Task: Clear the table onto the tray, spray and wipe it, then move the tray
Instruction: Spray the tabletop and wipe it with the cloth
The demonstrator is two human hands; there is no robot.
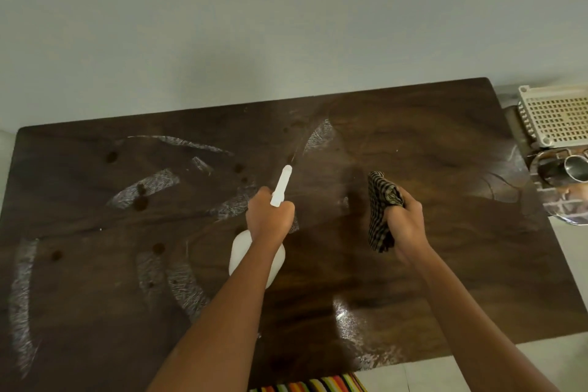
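desk [413, 264] looks streaky and spotted. left hand [269, 215] is wrapped tight round a white spray bottle [280, 188], nozzle aimed across the wood, while right hand [404, 226] clutches a bunched checked cloth [380, 200] just above it. tray [566, 207] sits off the right edge.

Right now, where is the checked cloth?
In the head view, the checked cloth is bunched in the right hand, held over the right half of the dark wooden table, just right of the left hand gripping the white spray bottle.
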